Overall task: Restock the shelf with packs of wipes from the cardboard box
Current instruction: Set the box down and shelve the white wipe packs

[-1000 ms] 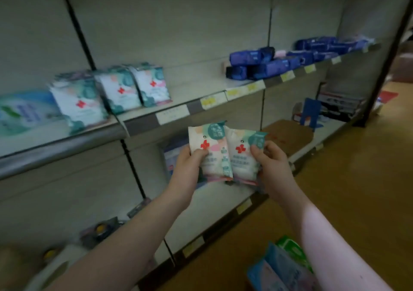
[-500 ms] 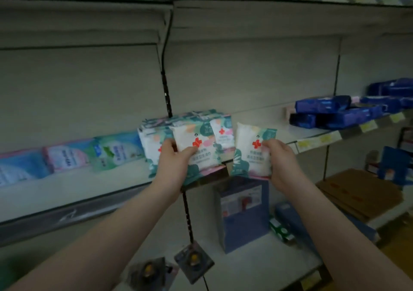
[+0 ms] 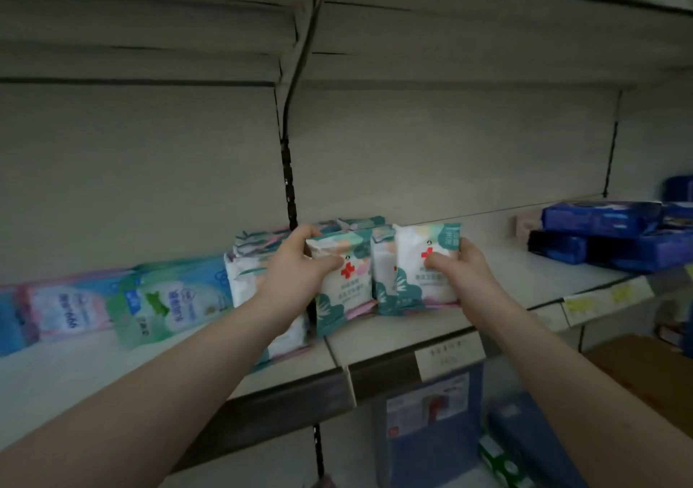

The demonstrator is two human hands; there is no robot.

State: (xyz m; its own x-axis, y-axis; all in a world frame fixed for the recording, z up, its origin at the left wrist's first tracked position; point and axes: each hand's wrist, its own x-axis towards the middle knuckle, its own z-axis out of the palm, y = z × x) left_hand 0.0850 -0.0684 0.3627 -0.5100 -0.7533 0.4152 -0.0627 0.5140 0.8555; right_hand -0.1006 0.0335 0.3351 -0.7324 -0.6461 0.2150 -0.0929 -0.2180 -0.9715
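Where the shelf [image 3: 506, 289] begins at left, at least two flat packs [image 3: 176, 300] lie printed side up, followed by a row of standing packs [image 3: 247, 273]. Your left hand [image 3: 296, 266] grips the first wipes pack [image 3: 343, 292] at its upper left corner, thumb on the front. Your right hand [image 3: 463, 270] grips the second wipes pack [image 3: 427, 266] at its right edge. Both stand upright at the shelf's front, long axis vertical, red cross facing you, with a third pack [image 3: 382, 273] between them. Bare board runs right to at least three stacked blue packs [image 3: 600, 236].
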